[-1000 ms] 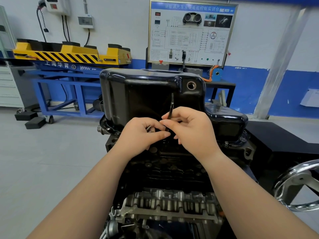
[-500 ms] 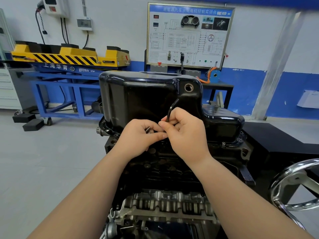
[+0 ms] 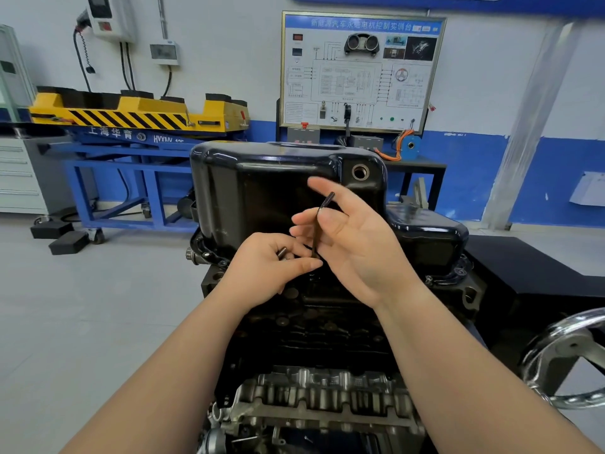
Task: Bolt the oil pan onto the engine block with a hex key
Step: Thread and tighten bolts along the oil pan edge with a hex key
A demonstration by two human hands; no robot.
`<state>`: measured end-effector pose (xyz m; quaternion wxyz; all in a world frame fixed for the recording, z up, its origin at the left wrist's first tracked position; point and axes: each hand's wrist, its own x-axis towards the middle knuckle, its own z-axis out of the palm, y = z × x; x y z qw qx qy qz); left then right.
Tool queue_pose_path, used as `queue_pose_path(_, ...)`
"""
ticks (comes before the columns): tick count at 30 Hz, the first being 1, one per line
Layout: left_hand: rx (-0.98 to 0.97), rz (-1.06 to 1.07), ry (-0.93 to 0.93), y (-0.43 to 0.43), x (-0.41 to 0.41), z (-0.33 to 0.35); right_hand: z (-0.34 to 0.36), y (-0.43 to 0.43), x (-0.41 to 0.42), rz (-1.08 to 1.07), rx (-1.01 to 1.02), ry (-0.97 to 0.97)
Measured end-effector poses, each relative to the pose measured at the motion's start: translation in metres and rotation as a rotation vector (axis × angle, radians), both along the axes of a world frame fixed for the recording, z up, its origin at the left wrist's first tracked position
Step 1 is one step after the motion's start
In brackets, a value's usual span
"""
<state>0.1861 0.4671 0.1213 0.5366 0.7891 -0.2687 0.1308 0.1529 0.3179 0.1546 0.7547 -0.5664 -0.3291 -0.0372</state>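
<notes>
My hands before the pan (image 3: 262, 191)
My left hand (image 3: 270, 268) curls round a bolt (image 3: 282, 252), my right hand (image 3: 358, 247) wide beside the upright key (image 3: 316, 231); both cover the pan's front, handwheel (image 3: 569, 357) off right.

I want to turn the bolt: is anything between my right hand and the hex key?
Nothing visible. The right hand, fingers spread, is right at the upper shaft of the hex key, which stands upright beside the oil pan. The left hand, holding a bolt, is at its lower end, not between.
</notes>
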Motion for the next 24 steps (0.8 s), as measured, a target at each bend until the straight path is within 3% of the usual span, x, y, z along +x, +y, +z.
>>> queue_pose_path(11,0.0,-0.003,-0.008,0.001,0.002,-0.002,0.006,-0.004,0.012,0.142,-0.061,0.036)
queue_pose_path(18,0.024,0.017,-0.039,0.0,-0.001,0.0,0.003,0.002,0.013,0.053,0.034,0.005)
queue_pose_path(24,0.034,0.024,-0.067,0.001,-0.002,0.0,-0.006,0.012,0.007,-0.163,0.054,-0.108)
